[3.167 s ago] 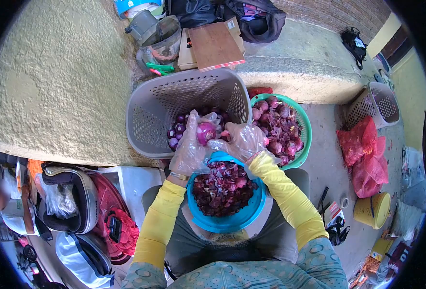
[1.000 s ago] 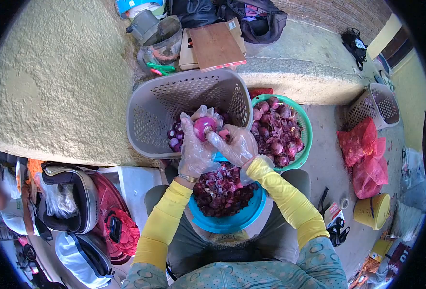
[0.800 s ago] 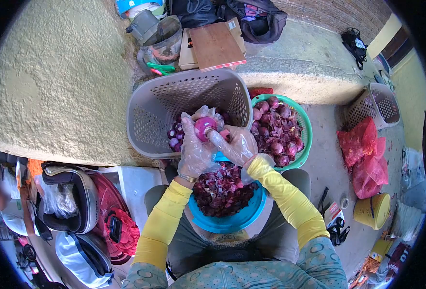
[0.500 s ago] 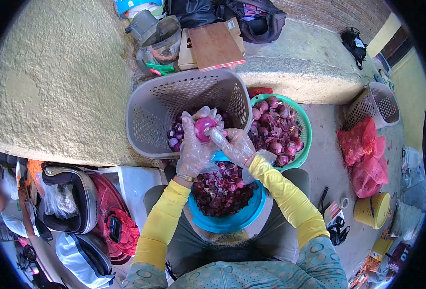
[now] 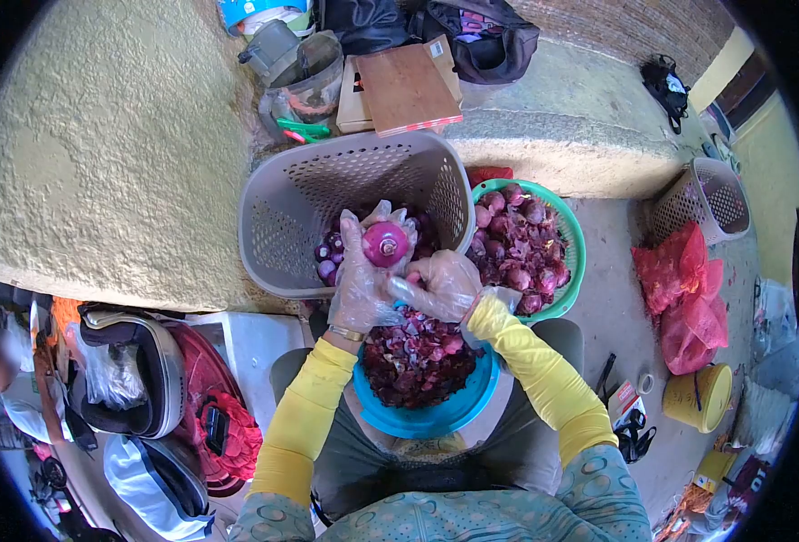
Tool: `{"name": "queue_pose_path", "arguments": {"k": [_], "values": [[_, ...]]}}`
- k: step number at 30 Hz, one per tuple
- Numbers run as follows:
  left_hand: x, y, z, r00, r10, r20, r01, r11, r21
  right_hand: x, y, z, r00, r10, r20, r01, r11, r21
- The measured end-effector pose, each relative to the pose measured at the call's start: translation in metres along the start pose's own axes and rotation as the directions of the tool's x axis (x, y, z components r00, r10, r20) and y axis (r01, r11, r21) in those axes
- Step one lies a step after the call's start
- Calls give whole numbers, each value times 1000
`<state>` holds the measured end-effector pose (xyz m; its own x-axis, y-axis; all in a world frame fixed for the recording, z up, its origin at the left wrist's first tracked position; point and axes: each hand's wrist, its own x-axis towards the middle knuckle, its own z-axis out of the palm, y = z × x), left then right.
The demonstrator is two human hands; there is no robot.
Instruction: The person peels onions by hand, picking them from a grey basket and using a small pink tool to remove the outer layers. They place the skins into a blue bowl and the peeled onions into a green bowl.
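My left hand (image 5: 361, 285), in a clear plastic glove, holds a shiny purple-red onion (image 5: 385, 245) over the front edge of the grey perforated basket (image 5: 268, 203). The onion's round pale end faces up. My right hand (image 5: 451, 282), gloved too, is closed just below and right of the onion, apart from it; what its fingers grip, I cannot make out. Several smooth purple onions (image 5: 327, 268) lie in the grey basket. Under my hands, a blue basin (image 5: 427, 425) holds dark red onion skins (image 5: 413, 370). At its right, a green basket (image 5: 578, 262) holds onions in dry skins (image 5: 517, 248).
A brown board (image 5: 408, 86) lies on a box on the ledge behind the grey basket, beside clear containers (image 5: 314, 77). On the right are red mesh bags (image 5: 684, 298), a yellow bucket (image 5: 698, 397) and another basket (image 5: 702, 194). Helmets (image 5: 133, 370) lie on the left.
My right hand has drawn away from the onion, down and slightly right. The onion has turned in my left hand, its round end now facing up.
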<state>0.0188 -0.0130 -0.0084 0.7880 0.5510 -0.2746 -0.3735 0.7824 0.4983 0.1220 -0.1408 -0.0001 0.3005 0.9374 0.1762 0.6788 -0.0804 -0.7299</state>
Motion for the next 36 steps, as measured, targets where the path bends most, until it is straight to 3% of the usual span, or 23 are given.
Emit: {"name": "queue_pose_path", "arguments": {"k": [1, 3, 5, 8, 9, 12, 15, 17, 19, 20, 22, 23, 25, 26, 29, 31, 32, 34, 35, 36], "values": [[1, 2, -2, 999, -34, -3, 34, 998, -48, -1, 2, -2, 1000, -1, 0, 1, 1000, 0], [6, 4, -11, 999, -45, 24, 47, 993, -107, -2, 7, -5, 983, -148, 105, 147, 989, 14], [8, 10, -12, 997, -51, 52, 59, 984, -166, -4, 3, -14, 979, -118, 168, 107, 992, 72], [9, 18, -14, 988, -152, -16, 140, 944, -298, -9, 1, -26, 872, 43, 488, 6, 995, -99], [10, 19, -17, 987, -158, -15, 144, 936, -321, -10, 1, -25, 871, 41, 489, 9, 995, -99], [9, 22, -17, 986, -165, -12, 150, 923, -354, -19, 19, -3, 736, 289, 612, -40, 921, -387], [8, 24, -15, 986, -167, 23, 164, 921, -352, -17, 13, -3, 666, 339, 665, -39, 906, -422], [7, 24, -14, 985, -165, 51, 173, 925, -339, -15, -5, -17, 677, 336, 655, -45, 907, -419], [4, 25, -8, 987, -87, 132, 105, 985, -136, -15, -6, -23, 773, 137, 620, 138, 917, -374], [0, 26, -4, 988, -86, 132, 104, 985, -136, -17, -2, -21, 773, 136, 620, 138, 917, -374], [-6, 29, 5, 988, -55, 141, 43, 995, 87, -22, 15, -10, 746, 202, 635, 106, 905, -412], [-6, 27, 5, 988, -54, 141, 43, 995, 86, -27, 24, -3, 745, 202, 636, 107, 905, -413], [-4, 25, 1, 954, 35, 297, -111, 964, 242, -37, 43, 13, 780, 209, 591, 119, 877, -466], [-1, 24, -2, 954, 36, 299, -112, 964, 241, -43, 52, 23, 780, 208, 590, 119, 876, -467], [5, 24, -10, 916, 90, 391, -246, 896, 370, -55, 72, 40, 709, 266, 653, 128, 862, -490], [6, 28, -13, 896, 37, 442, -309, 766, 564, -60, 82, 43, 668, 264, 695, 131, 878, -460], [7, 29, -13, 896, 38, 442, -310, 766, 563, -61, 87, 44, 669, 265, 695, 131, 878, -461], [7, 30, -12, 894, 32, 447, -364, 635, 681, -60, 91, 43, 685, 82, 724, 363, 823, -437], [7, 30, -12, 893, 33, 448, -365, 636, 680, -58, 91, 41, 685, 83, 724, 364, 822, -438], [8, 29, -11, 890, 42, 455, -378, 627, 681, -57, 91, 40, 715, 145, 684, 268, 847, -460]]}}
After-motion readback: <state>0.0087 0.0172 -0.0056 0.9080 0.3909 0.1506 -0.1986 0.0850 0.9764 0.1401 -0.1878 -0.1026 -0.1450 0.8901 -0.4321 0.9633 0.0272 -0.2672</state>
